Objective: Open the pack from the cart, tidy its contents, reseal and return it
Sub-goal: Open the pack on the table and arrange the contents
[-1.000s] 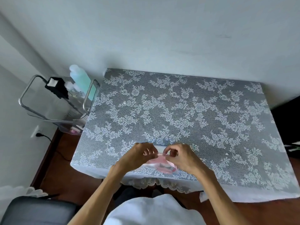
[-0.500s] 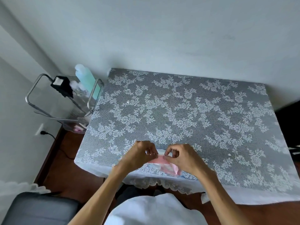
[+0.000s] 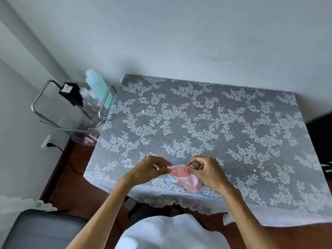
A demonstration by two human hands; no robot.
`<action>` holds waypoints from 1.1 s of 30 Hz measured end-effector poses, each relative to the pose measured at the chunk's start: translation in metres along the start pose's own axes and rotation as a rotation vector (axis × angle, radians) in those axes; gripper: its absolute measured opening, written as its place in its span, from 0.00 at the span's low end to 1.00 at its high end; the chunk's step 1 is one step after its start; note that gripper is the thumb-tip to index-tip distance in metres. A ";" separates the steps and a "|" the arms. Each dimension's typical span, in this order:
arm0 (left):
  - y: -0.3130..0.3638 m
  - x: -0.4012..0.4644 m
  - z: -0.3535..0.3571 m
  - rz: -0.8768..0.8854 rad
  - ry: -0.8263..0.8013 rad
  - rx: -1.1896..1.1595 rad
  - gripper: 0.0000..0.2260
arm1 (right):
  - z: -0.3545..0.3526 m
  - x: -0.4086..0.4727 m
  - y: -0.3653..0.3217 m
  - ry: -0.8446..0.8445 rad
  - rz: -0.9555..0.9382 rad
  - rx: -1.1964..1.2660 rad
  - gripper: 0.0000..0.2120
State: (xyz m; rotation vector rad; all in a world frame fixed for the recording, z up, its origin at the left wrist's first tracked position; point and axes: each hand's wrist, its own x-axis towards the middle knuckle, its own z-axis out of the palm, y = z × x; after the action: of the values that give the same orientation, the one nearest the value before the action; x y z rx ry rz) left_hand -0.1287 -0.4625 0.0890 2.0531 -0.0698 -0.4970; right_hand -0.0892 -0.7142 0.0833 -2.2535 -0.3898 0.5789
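Observation:
A small soft pack (image 3: 183, 178), pink with white and light blue patches, lies near the front edge of the lace-covered table (image 3: 206, 119). My left hand (image 3: 150, 168) pinches the pack's top edge at its left end. My right hand (image 3: 206, 170) pinches the same edge at its right end, fingers curled. Between the hands the pack's mouth shows a slight gap. What is inside the pack is hidden. The cart (image 3: 53, 112), chrome-framed with clear shelves, stands at the table's left rear corner.
On the cart stand a pale green bottle (image 3: 98, 87), a black box with a white label (image 3: 71, 93) and small items on a lower shelf. A wall socket with a plugged cable (image 3: 48, 143) is low left. A grey seat (image 3: 39, 229) is at bottom left.
The view has shifted slightly. My hands have drawn a little apart along the pack's top edge, and more of the pink pack shows between them.

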 end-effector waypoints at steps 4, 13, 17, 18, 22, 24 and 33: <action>0.000 -0.002 -0.004 -0.028 -0.042 -0.052 0.11 | 0.007 0.004 -0.002 -0.041 -0.045 -0.016 0.14; -0.002 -0.001 -0.005 -0.018 -0.045 -0.003 0.10 | 0.019 0.012 -0.016 -0.095 -0.101 -0.087 0.05; -0.003 -0.002 -0.003 -0.006 0.006 0.061 0.05 | 0.020 0.010 -0.017 -0.050 -0.162 -0.028 0.06; -0.003 -0.002 -0.002 0.019 0.026 0.081 0.04 | 0.020 0.011 -0.017 -0.040 -0.174 -0.020 0.05; -0.004 0.000 0.006 0.078 0.159 0.155 0.04 | 0.021 0.012 -0.017 -0.009 -0.224 -0.052 0.05; -0.006 0.001 0.010 0.083 0.214 0.181 0.05 | 0.021 0.012 -0.018 0.007 -0.254 -0.074 0.05; -0.004 0.007 0.012 0.149 0.394 0.174 0.06 | 0.018 0.011 -0.018 0.080 -0.194 0.008 0.05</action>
State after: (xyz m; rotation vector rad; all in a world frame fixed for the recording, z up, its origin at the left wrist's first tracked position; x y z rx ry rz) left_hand -0.1271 -0.4722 0.0786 2.2601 -0.0299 0.0115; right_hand -0.0911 -0.6862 0.0828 -2.1921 -0.5574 0.3872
